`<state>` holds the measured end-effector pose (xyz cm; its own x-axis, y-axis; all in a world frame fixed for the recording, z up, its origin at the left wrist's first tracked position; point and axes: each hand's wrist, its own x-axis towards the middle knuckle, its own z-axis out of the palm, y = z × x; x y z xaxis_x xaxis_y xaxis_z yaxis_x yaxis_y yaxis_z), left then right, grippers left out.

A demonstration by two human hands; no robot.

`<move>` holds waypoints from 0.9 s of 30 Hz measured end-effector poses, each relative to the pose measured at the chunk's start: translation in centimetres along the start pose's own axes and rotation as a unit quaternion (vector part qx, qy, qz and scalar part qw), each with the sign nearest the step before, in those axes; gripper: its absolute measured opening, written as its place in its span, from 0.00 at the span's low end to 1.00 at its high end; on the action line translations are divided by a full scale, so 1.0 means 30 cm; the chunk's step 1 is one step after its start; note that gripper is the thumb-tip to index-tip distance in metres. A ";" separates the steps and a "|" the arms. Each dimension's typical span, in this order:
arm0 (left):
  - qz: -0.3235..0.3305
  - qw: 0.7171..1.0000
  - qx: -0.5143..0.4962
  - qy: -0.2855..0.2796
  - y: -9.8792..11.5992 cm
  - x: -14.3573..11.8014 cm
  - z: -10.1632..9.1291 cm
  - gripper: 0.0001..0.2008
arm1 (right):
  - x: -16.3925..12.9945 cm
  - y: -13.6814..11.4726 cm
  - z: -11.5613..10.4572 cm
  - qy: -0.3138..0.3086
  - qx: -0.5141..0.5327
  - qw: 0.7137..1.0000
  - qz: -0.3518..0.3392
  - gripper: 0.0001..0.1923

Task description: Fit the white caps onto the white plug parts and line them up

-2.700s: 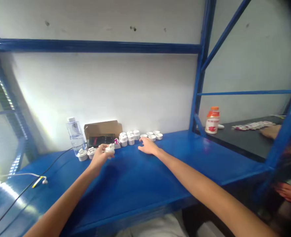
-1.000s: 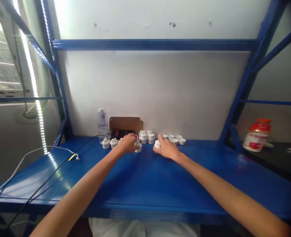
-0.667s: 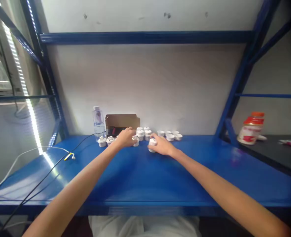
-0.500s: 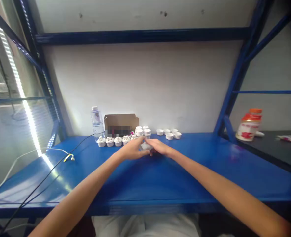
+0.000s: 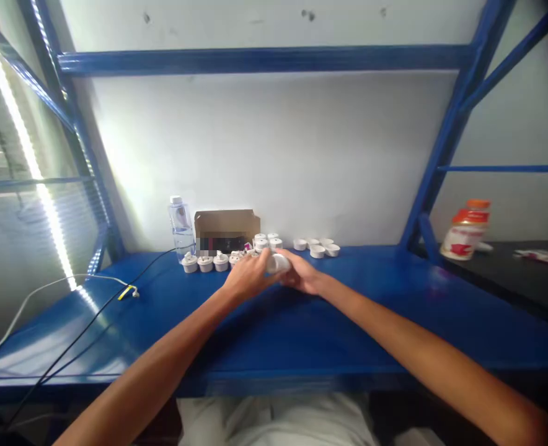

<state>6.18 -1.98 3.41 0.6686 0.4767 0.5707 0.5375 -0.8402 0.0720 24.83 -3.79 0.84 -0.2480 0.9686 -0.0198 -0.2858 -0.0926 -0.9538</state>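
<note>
- Both hands meet over the middle of the blue bench [image 5: 302, 328], just in front of the row of parts at the back wall.
- The left hand [image 5: 246, 282] and right hand [image 5: 304, 277] hold one small white round part [image 5: 278, 263] between them; the fingers of each hand curl in and pinch it from either side, slightly above the bench top.
- At 11 o'clock from the hands, a row of white plug-like parts [image 5: 205, 262] stands on the bench, with a water bottle [image 5: 180, 224] and an open cardboard box [image 5: 226, 227] just behind them.
- At 12 o'clock, a cluster of stacked white parts [image 5: 267, 241] stands near the wall.
- At 1 o'clock, several low white caps [image 5: 315, 248] lie grouped together.
- At 9 o'clock, well apart, cables [image 5: 92, 291] trail across the bench.
- At 3 o'clock, well apart, an orange-lidded bottle [image 5: 464, 230] stands on a neighbouring dark surface.
</note>
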 end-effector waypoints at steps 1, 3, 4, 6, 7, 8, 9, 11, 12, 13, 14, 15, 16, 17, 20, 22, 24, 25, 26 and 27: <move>-0.041 0.999 -0.022 0.011 -0.008 0.003 -0.010 0.20 | -0.005 -0.002 0.010 -0.015 -0.008 1.000 -0.016 0.18; -0.124 0.988 -0.083 0.034 -0.027 0.008 -0.028 0.22 | -0.017 -0.010 0.030 -0.044 -0.063 0.995 -0.069 0.21; -0.155 0.980 -0.115 0.041 -0.038 0.010 -0.034 0.24 | -0.022 -0.015 0.036 -0.049 -0.109 0.987 -0.109 0.22; -0.211 0.962 -0.169 0.038 -0.061 0.013 -0.038 0.28 | -0.027 -0.026 0.036 -0.023 -0.236 0.949 -0.209 0.24; -0.238 0.951 -0.193 0.032 -0.073 0.014 -0.038 0.29 | -0.027 -0.029 0.027 0.002 -0.311 0.916 -0.255 0.26; -0.265 0.939 -0.219 0.026 -0.085 0.015 -0.037 0.30 | -0.024 -0.030 0.012 0.028 -0.387 0.875 -0.289 0.27; -0.290 0.924 -0.248 0.023 -0.097 0.016 -0.036 0.30 | -0.020 -0.028 -0.009 0.052 -0.459 0.832 -0.309 0.28; -0.317 0.894 -0.316 0.028 -0.122 0.018 -0.037 0.29 | -0.008 -0.019 -0.066 0.099 -0.570 0.758 -0.300 0.26; -0.321 0.879 -0.351 0.036 -0.133 0.020 -0.040 0.27 | -0.001 -0.014 -0.098 0.124 -0.605 0.737 -0.276 0.24; -0.320 0.867 -0.380 0.045 -0.144 0.023 -0.043 0.23 | 0.006 -0.008 -0.131 0.152 -0.627 0.723 -0.246 0.23; -0.320 0.857 -0.401 0.053 -0.154 0.025 -0.046 0.20 | 0.012 -0.004 -0.163 0.184 -0.642 0.712 -0.217 0.21; -0.323 0.849 -0.414 0.060 -0.161 0.027 -0.049 0.18 | 0.018 0.000 -0.193 0.218 -0.650 0.702 -0.192 0.21; -0.330 0.843 -0.419 0.066 -0.167 0.029 -0.050 0.17 | 0.022 0.002 -0.220 0.247 -0.655 0.693 -0.172 0.20; -0.337 0.840 -0.419 0.070 -0.172 0.030 -0.050 0.16 | 0.027 0.004 -0.244 0.267 -0.658 0.687 -0.158 0.19; -0.344 0.844 -0.406 0.069 -0.179 0.028 -0.043 0.17 | 0.036 0.009 -0.295 0.270 -0.658 0.690 -0.135 0.17; -0.335 0.858 -0.385 0.062 -0.185 0.025 -0.036 0.18 | 0.039 0.012 -0.309 0.258 -0.655 0.698 -0.133 0.15; -0.325 0.876 -0.352 0.055 -0.191 0.022 -0.034 0.18 | 0.038 0.012 -0.305 0.269 -0.653 0.693 -0.144 0.16; -0.321 0.885 -0.335 0.050 -0.194 0.021 -0.036 0.19 | 0.037 0.011 -0.296 0.283 -0.652 0.686 -0.156 0.16; -0.316 0.892 -0.320 0.044 -0.197 0.020 -0.040 0.19 | 0.035 0.009 -0.283 0.297 -0.650 0.678 -0.170 0.16; -0.311 0.898 -0.309 0.040 -0.198 0.020 -0.045 0.19 | 0.034 0.007 -0.267 0.304 -0.648 0.674 -0.186 0.15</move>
<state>2.68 2.95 4.43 0.2851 0.9043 0.3177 0.3904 -0.4123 0.8232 31.94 -0.98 -1.79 0.1547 0.8219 0.5483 0.9213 0.0805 -0.3805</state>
